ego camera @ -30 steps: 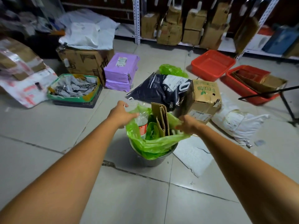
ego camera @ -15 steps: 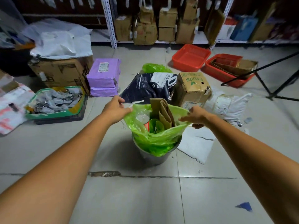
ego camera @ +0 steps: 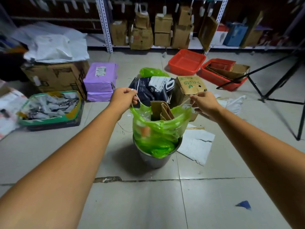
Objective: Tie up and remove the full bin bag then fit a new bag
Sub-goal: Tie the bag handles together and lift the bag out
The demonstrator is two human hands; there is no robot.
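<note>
A green bin bag (ego camera: 158, 129) stuffed with folded cardboard (ego camera: 162, 110) and other rubbish stands partly lifted out of a grey metal bin (ego camera: 155, 158) on the tiled floor. My left hand (ego camera: 123, 98) grips the pale drawstring at the bag's left top corner. At the right top corner, my right hand (ego camera: 203, 103) pinches the other drawstring end. Both hands hold the bag's mouth stretched wide and raised above the bin rim.
Behind the bin lie a dark printed sack (ego camera: 153, 90), a "Fruits" carton (ego camera: 189, 86) and another green bag (ego camera: 152, 72). Purple parcels (ego camera: 100, 80) and a green tray (ego camera: 49, 108) sit left. Red baskets (ego camera: 187, 61) and a tripod (ego camera: 280, 90) stand right; white foam (ego camera: 196, 144) lies beside the bin.
Both hands have risen and moved apart, pulling the drawstrings up. The green bag has lifted partway out of the bin and its mouth is stretched taut.
</note>
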